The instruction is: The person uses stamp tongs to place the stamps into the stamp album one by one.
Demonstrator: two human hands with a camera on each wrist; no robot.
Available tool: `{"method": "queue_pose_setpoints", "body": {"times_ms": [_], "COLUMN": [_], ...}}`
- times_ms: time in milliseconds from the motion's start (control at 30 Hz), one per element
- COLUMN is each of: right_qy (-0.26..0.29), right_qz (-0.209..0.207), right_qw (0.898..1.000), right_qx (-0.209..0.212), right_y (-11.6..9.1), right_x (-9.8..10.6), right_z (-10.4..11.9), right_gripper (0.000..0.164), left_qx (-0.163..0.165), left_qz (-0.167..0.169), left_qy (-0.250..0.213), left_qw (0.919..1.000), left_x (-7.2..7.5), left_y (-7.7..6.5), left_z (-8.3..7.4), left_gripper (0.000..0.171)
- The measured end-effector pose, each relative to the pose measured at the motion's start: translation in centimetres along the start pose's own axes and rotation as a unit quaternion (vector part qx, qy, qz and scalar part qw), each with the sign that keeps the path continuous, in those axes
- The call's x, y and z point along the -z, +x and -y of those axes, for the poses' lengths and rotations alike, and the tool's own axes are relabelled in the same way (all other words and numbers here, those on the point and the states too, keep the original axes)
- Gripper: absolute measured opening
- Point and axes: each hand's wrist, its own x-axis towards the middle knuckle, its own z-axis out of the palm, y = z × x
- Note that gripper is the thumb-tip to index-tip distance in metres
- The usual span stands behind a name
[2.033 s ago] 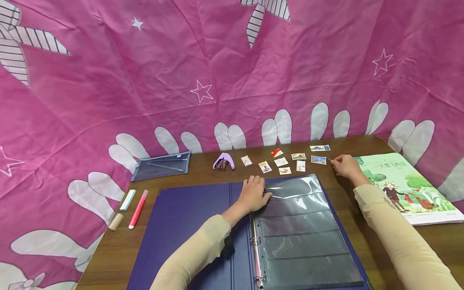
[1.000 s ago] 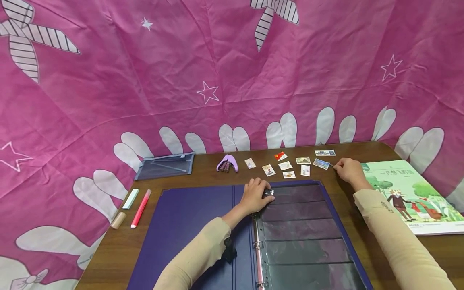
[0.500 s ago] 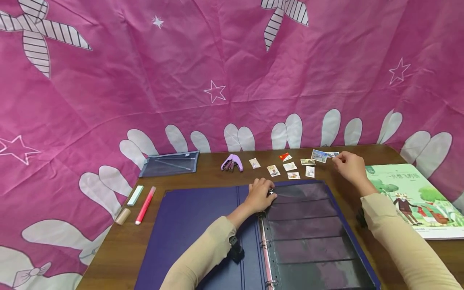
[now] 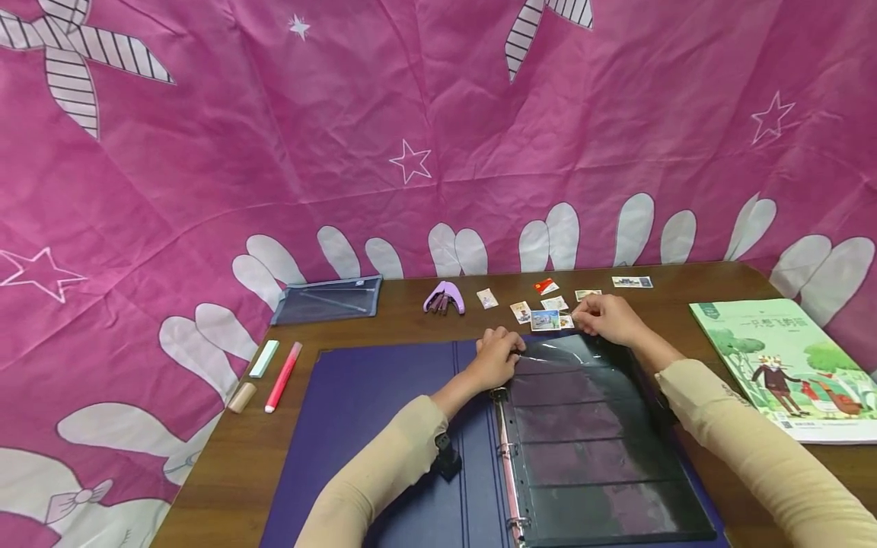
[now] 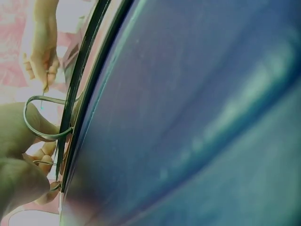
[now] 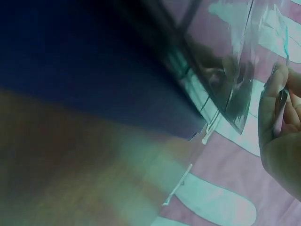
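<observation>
My right hand (image 4: pixel 610 318) pinches a pair of tweezers (image 6: pixel 281 106), and a blue-toned picture stamp (image 4: pixel 545 320) is at their tip. This stamp hangs just beyond the top edge of the page, in front of other small stamps. My left hand (image 4: pixel 499 358) pinches the upper left corner of a clear-and-black pocket page (image 4: pixel 575 426) in an open dark blue ring binder (image 4: pixel 384 434). In the left wrist view, its fingers sit beside a metal ring (image 5: pixel 29 117) and the page edge. The page's top pocket bulges upward.
Several stamps (image 4: pixel 521 312) lie behind the binder, with a long one (image 4: pixel 632 281) farther right. A lilac two-handled tool (image 4: pixel 444 297) and mesh zip pouch (image 4: pixel 329 299) stand at the back. A red marker (image 4: pixel 283 378) lies left, a picture book (image 4: pixel 788 365) right.
The tweezers have picked up the blue-toned stamp from the table. My right hand has carried it left toward the binder's top edge. The page's top has lifted; my left hand stays there.
</observation>
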Motion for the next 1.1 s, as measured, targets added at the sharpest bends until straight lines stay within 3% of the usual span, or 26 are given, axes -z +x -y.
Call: {"method": "queue_pose_setpoints", "body": {"times_ms": [233,367,633,900,1100], "right_qy": [0.035,0.056,0.008,0.012,0.03], "right_qz": [0.063,0.088,0.108,0.157,0.194], "right_qw": [0.997,0.995,0.994,0.987,0.98], "right_qx": [0.0,-0.003,0.012,-0.009,-0.027], "right_y": [-0.3,-0.7,-0.5,0.0,0.0], "right_x": [0.7,0.8,0.6,-0.2,-0.2], "right_z": [-0.5,-0.4,1.0,1.1,1.4], "right_gripper": [0.013,0.015,0.015,0.016,0.015], "left_qx": [-0.012,0.002,0.019,0.043,0.047], "left_qz": [0.018,0.03,0.0,0.017,0.017], "left_qy": [-0.021,-0.007,0.027,-0.023,-0.034], "left_qw": [0.9996,0.9995,0.9995,0.9987,0.9982], "left_x": [0.0,-0.1,0.6,0.6,0.5], "left_y": [0.4,0.6,1.9,2.5,2.5], "left_z": [-0.6,-1.1,-1.5,-1.2,-1.3], "left_gripper": [0.016,0.017,0.01,0.012,0.013]}}
